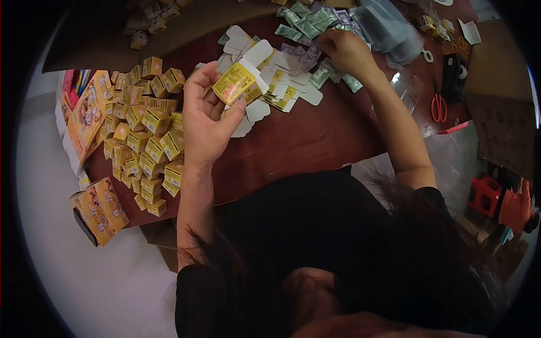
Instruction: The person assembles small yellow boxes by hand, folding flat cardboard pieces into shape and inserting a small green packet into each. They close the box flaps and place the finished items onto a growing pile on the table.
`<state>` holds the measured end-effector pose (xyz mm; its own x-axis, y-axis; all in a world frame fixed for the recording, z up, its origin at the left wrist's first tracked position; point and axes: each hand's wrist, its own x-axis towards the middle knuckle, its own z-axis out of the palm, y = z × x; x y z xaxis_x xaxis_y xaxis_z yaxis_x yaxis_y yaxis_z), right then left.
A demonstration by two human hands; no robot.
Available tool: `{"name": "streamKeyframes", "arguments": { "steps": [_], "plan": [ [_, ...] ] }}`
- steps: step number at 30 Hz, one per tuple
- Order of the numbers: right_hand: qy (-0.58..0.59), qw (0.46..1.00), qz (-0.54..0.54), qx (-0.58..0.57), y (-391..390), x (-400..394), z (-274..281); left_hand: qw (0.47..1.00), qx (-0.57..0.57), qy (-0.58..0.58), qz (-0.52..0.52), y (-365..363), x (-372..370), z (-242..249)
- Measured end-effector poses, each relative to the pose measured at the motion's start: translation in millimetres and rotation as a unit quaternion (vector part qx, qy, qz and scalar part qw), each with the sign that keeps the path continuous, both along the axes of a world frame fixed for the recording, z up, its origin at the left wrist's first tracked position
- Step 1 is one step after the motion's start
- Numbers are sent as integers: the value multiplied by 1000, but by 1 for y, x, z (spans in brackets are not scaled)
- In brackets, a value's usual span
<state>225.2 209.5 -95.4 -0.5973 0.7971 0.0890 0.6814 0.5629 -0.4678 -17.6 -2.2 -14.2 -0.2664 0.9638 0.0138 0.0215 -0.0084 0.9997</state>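
My left hand (211,112) holds a small yellow box (234,83) between thumb and fingers, its white flaps sticking out at the upper right. Behind and right of it lie flat unfolded yellow-and-white cartons (287,84). At the top, my right hand (345,52) reaches down among green sachets (307,25) and purple sachets (304,55). Its fingertips are bent together over the pile, and whatever they grip is too small to make out. A big heap of folded yellow boxes (146,127) sits left of my left hand.
Clear plastic sleeves (389,31) lie at the upper right, near a tape roll (428,56) and red-handled scissors (438,108). An orange printed carton (101,211) stands at the lower left. Beyond the table at right are a red stool (484,194) and a cardboard box (507,135).
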Motion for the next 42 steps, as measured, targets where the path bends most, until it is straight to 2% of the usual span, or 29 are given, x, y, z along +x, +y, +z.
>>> {"name": "streamKeyframes", "arguments": {
  "steps": [1, 2, 3, 4, 5, 6, 7, 9, 10, 12, 14, 16, 19, 23, 25, 29, 31, 32, 35, 37, 38, 40, 41, 42],
  "plan": [
    [1, 1000, 3, -1, -1, 0, 2, 1000, -9, 16, 2, -2, -2, -2],
    [52, 998, -12, -24, -2, 2, 6, 1000, -10, 18, 4, -4, -6, -7],
    [102, 993, -27, -47, -6, 2, 15, 998, -4, 59, -4, -5, -12, -15],
    [103, 993, -25, -48, -11, 1, 28, 995, 2, 101, -10, -5, -16, -19],
    [189, 982, -20, -21, -19, -1, 44, 995, 1, 103, -7, -4, -15, -19],
    [275, 961, -14, 5, -29, -4, 59, 999, -2, 53, 11, -4, -12, -19],
    [277, 961, -11, 2, -41, -9, 77, 1000, -5, 3, 28, -4, -9, -19],
    [304, 947, 98, 40, -63, -21, 103, 999, -12, -26, 26, 0, -1, -17],
    [304, 946, 99, 42, -65, -27, 103, 998, -15, -59, 20, 2, 4, -16],
    [260, 934, 187, 157, -68, -37, 100, 997, -4, -73, 4, 5, 14, -9],
    [253, 936, 200, 143, -69, -41, 99, 996, 5, -86, -8, 6, 17, -9],
    [186, 948, 229, 120, -73, -43, 106, 999, 28, -20, -5, 6, 16, -14],
    [148, 945, 264, 122, -79, -46, 116, 998, 35, 42, -6, 4, 15, -14],
    [127, 932, 282, 188, -84, -48, 120, 997, 37, 69, -20, 2, 12, -17],
    [46, 932, 314, 173, -87, -45, 121, 995, 43, 87, -26, 1, 11, -16],
    [99, 943, 264, 174, -82, -39, 141, 996, 44, 65, -35, 2, 10, -12],
    [173, 932, 228, 223, -83, -42, 147, 998, 45, 22, -30, 1, 11, -11],
    [172, 932, 226, 223, -83, -42, 146, 998, 45, 22, -33, 1, 12, -10],
    [235, 932, 208, 181, -80, -46, 133, 995, 94, -2, -13, 4, 16, -8],
    [279, 927, 205, 147, -78, -51, 121, 982, 189, -20, 2, 4, 18, -4],
    [280, 926, 207, 145, -79, -51, 112, 982, 187, -19, 4, 4, 16, -3],
    [333, 909, 247, -32, -81, -52, 98, 974, 216, 58, -34, 5, 10, -1],
    [333, 909, 247, -33, -81, -50, 98, 974, 216, 58, -34, 4, 7, 0],
    [331, 906, 255, -68, -83, -49, 101, 975, 188, 106, -45, 1, 2, 0]
  ]
}}
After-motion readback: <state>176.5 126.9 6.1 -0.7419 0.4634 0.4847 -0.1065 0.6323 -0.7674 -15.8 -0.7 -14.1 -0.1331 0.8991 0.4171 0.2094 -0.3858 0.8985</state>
